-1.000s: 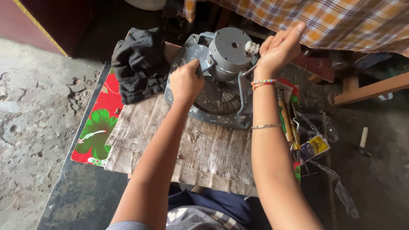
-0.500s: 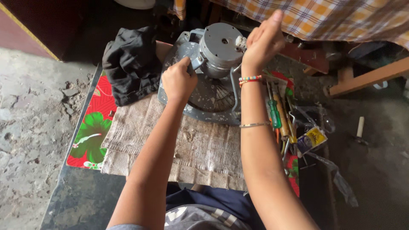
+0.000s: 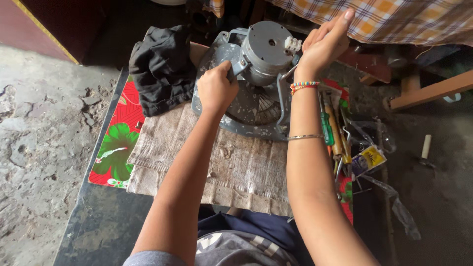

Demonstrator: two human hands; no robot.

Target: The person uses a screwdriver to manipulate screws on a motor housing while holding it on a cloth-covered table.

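A grey exhaust fan frame (image 3: 246, 123) with a round metal motor (image 3: 268, 49) on top lies on a worn sack cloth (image 3: 236, 167) spread over a dark table. My left hand (image 3: 217, 88) is closed around one of the frame's grey support arms, just left of the motor. My right hand (image 3: 325, 44) rests against the motor's right side with fingers stretched out and apart, next to a small white terminal block (image 3: 291, 45). A beaded bracelet and a thin bangle sit on my right forearm.
A crumpled black cloth (image 3: 160, 69) lies left of the fan. A red floral mat (image 3: 118, 143) peeks out under the sack. Screwdrivers and hand tools (image 3: 335, 128) and plastic packets (image 3: 369, 157) lie at the right. A checked fabric (image 3: 394, 19) hangs at the back. Rough concrete floor (image 3: 34, 148) is left.
The view has shifted slightly so the fan sits a bit lower and more centred. My right hand's fingers have spread wider against the motor. My left hand keeps its grip on the support arm.
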